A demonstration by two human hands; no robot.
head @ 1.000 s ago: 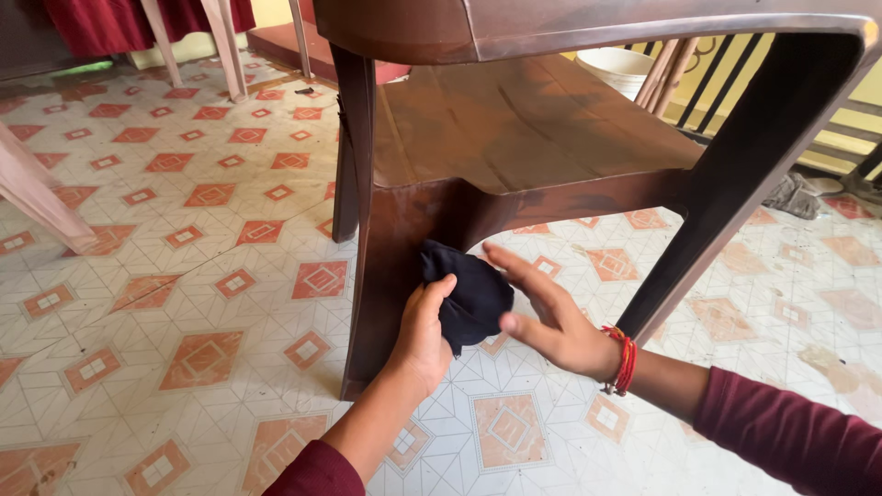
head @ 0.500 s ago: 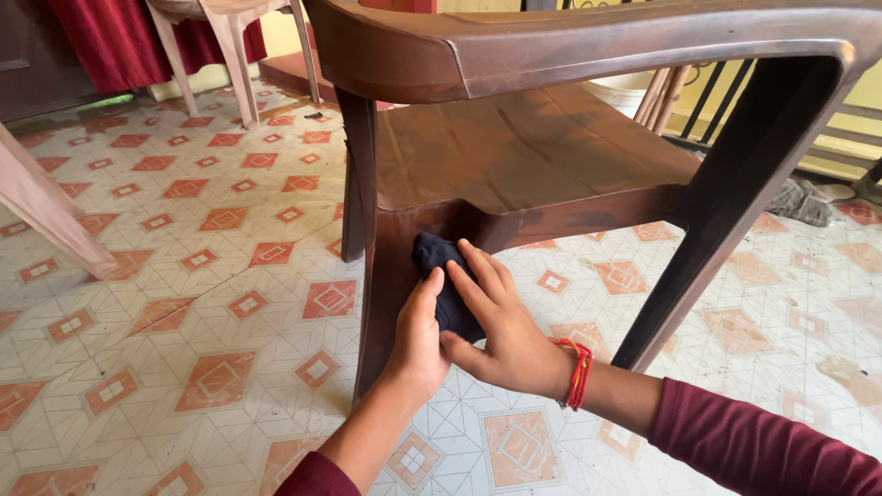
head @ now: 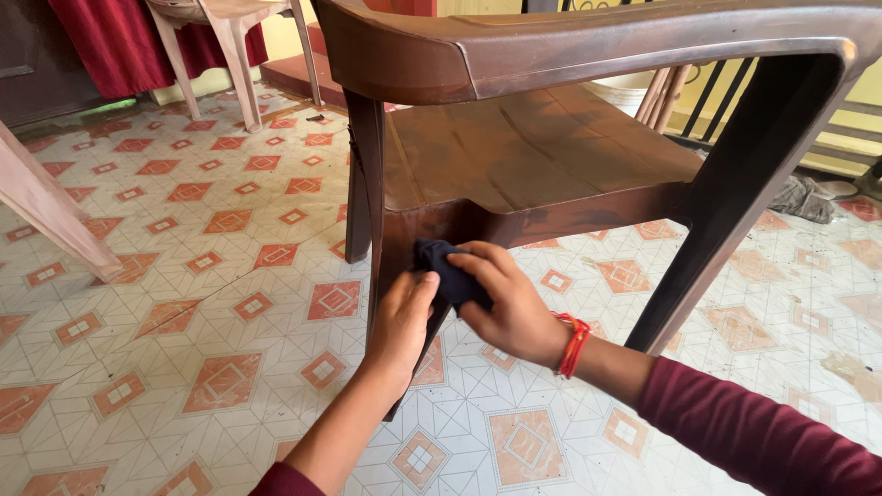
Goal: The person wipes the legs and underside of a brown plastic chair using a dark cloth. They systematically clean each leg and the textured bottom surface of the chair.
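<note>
I take the brown chair (head: 542, 156) as my landmark. My right hand (head: 510, 308) has its grip closed on a dark cloth (head: 446, 276), fingers curled over the top of it, and presses it against the chair's near front leg (head: 386, 266), just under the corner of the seat. My left hand (head: 400, 321) lies beside it on the same leg, thumb touching the cloth's lower edge; its fingers are loosely bent against the leg, and I cannot tell whether that grip has closed on anything. A red thread band (head: 574, 344) circles my right wrist, and both arms wear maroon sleeves (head: 763, 432).

The chair's other near leg (head: 726, 202) slants down to the right of my hands. Its armrest (head: 588, 46) runs across the top of the view, above the seat. Under the chair lies a tiled floor (head: 202, 303), pale with orange diamonds. Beyond the chair to the left stands a lighter plastic chair (head: 230, 46) before a red curtain (head: 101, 41). Behind the seat sits a white bucket (head: 625, 90), and to the chair's right a grey rag (head: 799, 197) lies on the floor by a dark railing (head: 845, 110).
</note>
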